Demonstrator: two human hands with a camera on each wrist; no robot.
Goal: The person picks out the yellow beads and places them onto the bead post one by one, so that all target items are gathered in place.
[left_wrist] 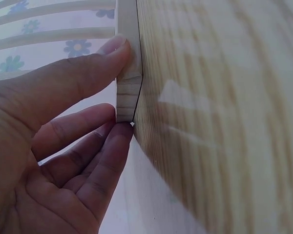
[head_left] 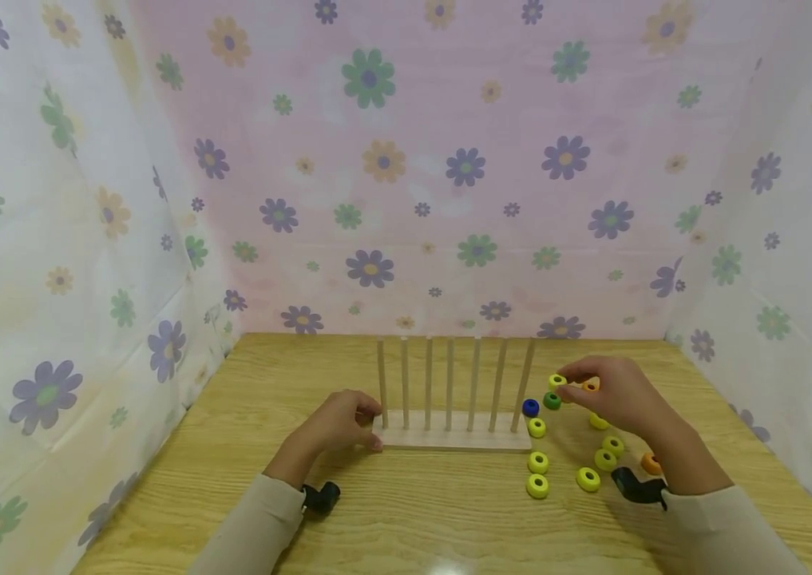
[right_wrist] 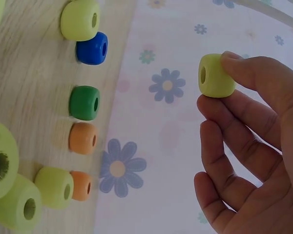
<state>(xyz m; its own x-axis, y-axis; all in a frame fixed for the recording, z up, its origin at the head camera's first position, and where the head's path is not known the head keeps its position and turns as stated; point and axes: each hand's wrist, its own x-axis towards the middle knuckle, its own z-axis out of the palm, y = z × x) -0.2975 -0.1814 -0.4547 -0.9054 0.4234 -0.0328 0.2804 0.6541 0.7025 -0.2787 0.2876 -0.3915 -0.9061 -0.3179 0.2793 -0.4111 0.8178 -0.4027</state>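
Head view | left hand (head_left: 337, 419): grip holds rack (head_left: 449, 438) end | 7 pegs (head_left: 450, 383) upright | right hand (head_left: 617, 393): grip pinches 1 yellow bead (right_wrist: 217, 78) above table (head_left: 420, 511)

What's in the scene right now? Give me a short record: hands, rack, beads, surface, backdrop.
left hand: holds the left end of the wooden rack
right hand: pinches a yellow bead, raised off the table
pegs: seven, upright, no beads on them
loose beads: blue bead, green bead, orange beads, several more yellow beads, mostly right of the rack
surface: wood-grain table
backdrop: floral sheeting
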